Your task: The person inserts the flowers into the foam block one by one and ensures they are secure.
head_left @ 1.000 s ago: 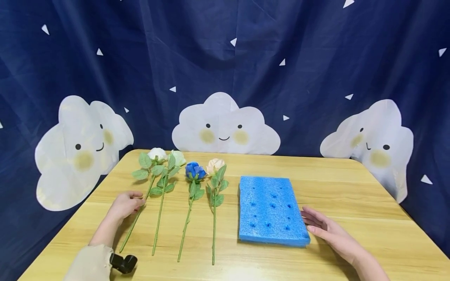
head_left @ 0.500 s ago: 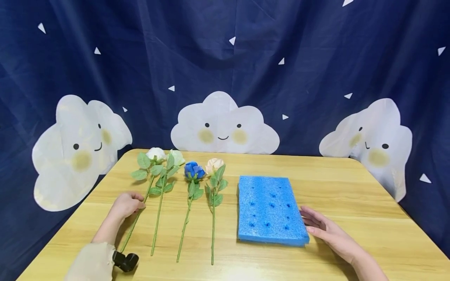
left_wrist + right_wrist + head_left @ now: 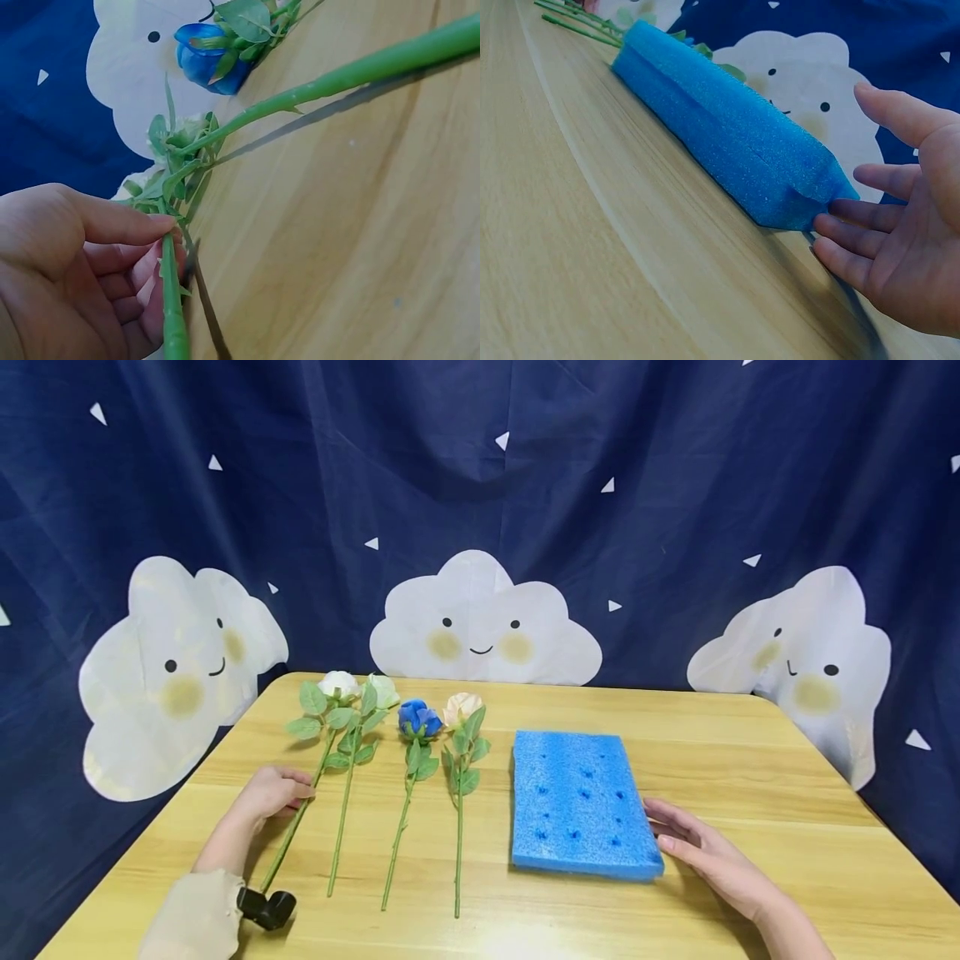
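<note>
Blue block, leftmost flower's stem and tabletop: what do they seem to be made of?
Blue block: probably foam, matte; its surface is speckled and pitted with holes.
Stem: likely plastic, with a soft sheen; the green is even and the small thorns look moulded.
Tabletop: wood or wood-look laminate, fairly glossy; it shows grain and a bright reflection.

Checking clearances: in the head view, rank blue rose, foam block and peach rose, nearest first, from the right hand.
1. Blue foam block: beside the right hand
2. Peach rose: left of the block
3. Blue rose: left of the peach rose
</note>
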A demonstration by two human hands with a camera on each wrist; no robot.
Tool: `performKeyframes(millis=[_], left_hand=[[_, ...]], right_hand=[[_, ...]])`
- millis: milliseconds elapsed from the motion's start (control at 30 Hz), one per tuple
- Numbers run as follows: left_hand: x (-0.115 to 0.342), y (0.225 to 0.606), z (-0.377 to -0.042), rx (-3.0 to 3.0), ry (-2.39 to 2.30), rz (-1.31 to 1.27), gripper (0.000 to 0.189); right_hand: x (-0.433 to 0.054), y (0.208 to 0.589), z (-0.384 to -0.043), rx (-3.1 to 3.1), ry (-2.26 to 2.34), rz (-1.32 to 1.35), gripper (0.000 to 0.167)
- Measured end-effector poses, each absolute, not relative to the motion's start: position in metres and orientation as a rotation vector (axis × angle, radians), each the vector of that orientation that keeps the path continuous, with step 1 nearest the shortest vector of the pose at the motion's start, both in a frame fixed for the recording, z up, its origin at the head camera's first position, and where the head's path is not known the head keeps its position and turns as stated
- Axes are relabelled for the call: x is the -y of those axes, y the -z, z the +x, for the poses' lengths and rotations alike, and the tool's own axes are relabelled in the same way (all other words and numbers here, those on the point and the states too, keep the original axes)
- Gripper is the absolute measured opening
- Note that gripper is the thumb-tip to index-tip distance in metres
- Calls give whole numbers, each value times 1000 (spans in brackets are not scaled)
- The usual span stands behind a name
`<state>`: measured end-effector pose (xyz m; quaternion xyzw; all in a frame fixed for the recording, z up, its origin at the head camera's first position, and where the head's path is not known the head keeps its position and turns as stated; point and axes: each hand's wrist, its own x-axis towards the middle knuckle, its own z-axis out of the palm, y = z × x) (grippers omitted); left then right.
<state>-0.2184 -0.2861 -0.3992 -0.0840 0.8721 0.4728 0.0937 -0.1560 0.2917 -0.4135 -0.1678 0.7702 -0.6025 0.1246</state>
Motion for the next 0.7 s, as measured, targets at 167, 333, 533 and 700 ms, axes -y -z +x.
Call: performKeyframes(millis=[167,333,533,700], left_hand=[[286,397,-217,-2550,-1423,-229,36],[286,398,-216,-2523,-1445,-206,32],[286,397,-214,-2466,-1539,-179,28],[286,390,-213,-2443,-1622,-127,33]], right_hand=[[-292,414,-156,-2263,1753,-500,49],[-293,415,-155,-2258,1755,-514,48],[-294,415,-156,-2203,1758,-513,52],[-294,413,-156,-2191,1751,-502,52]])
